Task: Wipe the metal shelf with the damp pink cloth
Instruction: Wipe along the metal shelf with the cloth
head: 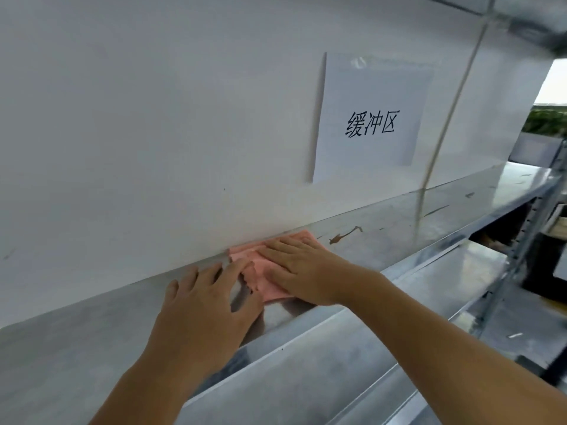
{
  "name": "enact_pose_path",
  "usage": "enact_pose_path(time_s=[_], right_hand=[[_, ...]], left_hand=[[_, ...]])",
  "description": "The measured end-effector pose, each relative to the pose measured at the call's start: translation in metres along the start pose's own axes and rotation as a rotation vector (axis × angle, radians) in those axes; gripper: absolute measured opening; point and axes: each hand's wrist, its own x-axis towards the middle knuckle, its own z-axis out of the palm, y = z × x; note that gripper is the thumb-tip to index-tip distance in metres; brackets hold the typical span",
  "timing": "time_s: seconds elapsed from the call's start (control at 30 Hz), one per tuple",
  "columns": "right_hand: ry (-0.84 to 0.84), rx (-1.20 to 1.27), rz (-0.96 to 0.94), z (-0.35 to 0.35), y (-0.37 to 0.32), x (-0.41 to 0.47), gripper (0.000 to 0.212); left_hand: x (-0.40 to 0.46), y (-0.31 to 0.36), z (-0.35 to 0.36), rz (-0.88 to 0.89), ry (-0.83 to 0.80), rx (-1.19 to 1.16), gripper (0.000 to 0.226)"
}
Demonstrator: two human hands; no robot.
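Right hand [296, 268] flat, fingers spread, pressing pink cloth [264, 271] onto metal shelf [399, 222], left hand [205, 305] open beside it

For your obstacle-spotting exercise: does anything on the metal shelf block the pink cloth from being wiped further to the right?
Nothing visible does. The pink cloth lies flat under the right hand, and the metal shelf to its right holds only brownish stains, no objects.
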Motion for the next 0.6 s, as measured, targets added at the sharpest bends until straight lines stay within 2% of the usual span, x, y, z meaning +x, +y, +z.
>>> enact_pose_path(time_s=[0.17, 0.23, 0.47, 0.6], right_hand=[[0.078, 0.050, -0.034, 0.007, -0.004, -0.045, 0.058], [0.053, 0.035, -0.035, 0.007, -0.002, -0.057, 0.057], [-0.013, 0.024, -0.009, -0.003, 0.027, -0.002, 0.060], [0.007, 0.039, -0.064, 0.001, 0.039, -0.028, 0.059]], left_hand=[[0.008, 0.007, 0.001, 0.014, 0.030, -0.065, 0.085], [0.011, 0.012, 0.001, 0.025, 0.037, -0.078, 0.084], [0.029, 0.023, 0.007, -0.009, 0.025, -0.078, 0.080], [0.035, 0.037, 0.009, -0.046, 0.020, -0.063, 0.086]])
